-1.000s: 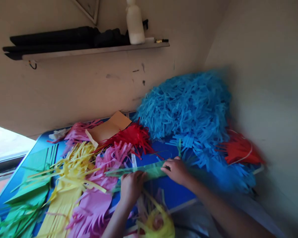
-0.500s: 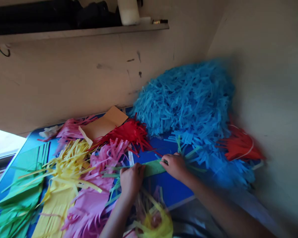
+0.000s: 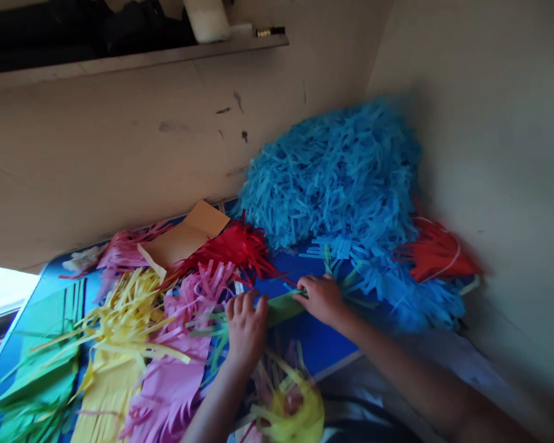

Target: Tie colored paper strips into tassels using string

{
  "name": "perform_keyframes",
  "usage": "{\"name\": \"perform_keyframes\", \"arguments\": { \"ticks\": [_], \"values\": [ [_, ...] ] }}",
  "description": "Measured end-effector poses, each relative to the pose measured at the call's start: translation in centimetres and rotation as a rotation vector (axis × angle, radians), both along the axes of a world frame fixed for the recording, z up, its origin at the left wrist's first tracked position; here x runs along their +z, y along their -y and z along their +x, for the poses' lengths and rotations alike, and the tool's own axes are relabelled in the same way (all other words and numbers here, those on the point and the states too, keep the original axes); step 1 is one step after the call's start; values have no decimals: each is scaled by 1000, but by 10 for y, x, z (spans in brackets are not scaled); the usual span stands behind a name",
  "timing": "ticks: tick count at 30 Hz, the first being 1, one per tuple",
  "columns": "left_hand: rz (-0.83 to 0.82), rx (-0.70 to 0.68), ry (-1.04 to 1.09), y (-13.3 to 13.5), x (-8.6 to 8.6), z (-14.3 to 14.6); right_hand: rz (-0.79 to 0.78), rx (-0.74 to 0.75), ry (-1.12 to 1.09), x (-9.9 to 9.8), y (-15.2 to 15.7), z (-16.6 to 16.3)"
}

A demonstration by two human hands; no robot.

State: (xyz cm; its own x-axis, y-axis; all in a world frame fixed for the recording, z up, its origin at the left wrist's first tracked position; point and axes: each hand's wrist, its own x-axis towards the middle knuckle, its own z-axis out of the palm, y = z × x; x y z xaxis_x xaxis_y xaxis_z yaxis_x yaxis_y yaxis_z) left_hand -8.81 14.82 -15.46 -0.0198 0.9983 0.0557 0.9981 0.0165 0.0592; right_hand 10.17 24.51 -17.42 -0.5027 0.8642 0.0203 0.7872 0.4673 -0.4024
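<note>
Handling green paper | right hand: thumb and fingers together, pinching the paper's right part | left hand: fingers bent, slightly apart, over its left part, whether gripping I cannot tell | paper: between both hands, over the blue tabletop

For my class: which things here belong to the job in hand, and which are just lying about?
In the job:
green strip, held by left hand and right hand
probably the similarly fringed yellow paper, pink paper and blue pile

Lying about, it seems:
brown card
bottle on the shelf
</note>
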Motion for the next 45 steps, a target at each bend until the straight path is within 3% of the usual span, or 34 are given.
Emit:
{"name": "perform_keyframes", "arguments": {
  "ticks": [2, 4, 6, 8, 10, 13, 16, 19, 27, 35, 45],
  "values": [
    [-14, -282, -6, -1, 2, -4, 93, -55, 29, 8, -1, 5],
    [-69, -428, 7, -2, 6, -7, 205, -66, 54, 17, 0, 11],
    [-84, -451, 6, -1, 12, -5, 248, 122, 27, 22, 5, 17],
    [-86, -438, -4, 1, 17, -1, 214, 409, -26, 22, 10, 22],
    [-75, -402, -25, 2, 18, 4, 152, 576, -57, 18, 12, 24],
    [-47, -348, -23, 2, 12, 4, 70, 531, -85, 8, 5, 25],
    [-17, -282, 115, -1, 4, -6, 3, 486, -149, 1, -6, 26],
    [17, -199, 230, 0, -1, -14, 13, 482, -190, -3, -12, 27],
    [37, -113, 299, 7, -3, -18, -4, 400, -146, -4, -24, 24],
    [4, 51, 219, -4, -4, -14, 15, 230, -63, -7, -23, 12],
    [-96, 75, 100, -14, 5, -9, 25, 191, 6, -6, -29, 9]
  ]
}}
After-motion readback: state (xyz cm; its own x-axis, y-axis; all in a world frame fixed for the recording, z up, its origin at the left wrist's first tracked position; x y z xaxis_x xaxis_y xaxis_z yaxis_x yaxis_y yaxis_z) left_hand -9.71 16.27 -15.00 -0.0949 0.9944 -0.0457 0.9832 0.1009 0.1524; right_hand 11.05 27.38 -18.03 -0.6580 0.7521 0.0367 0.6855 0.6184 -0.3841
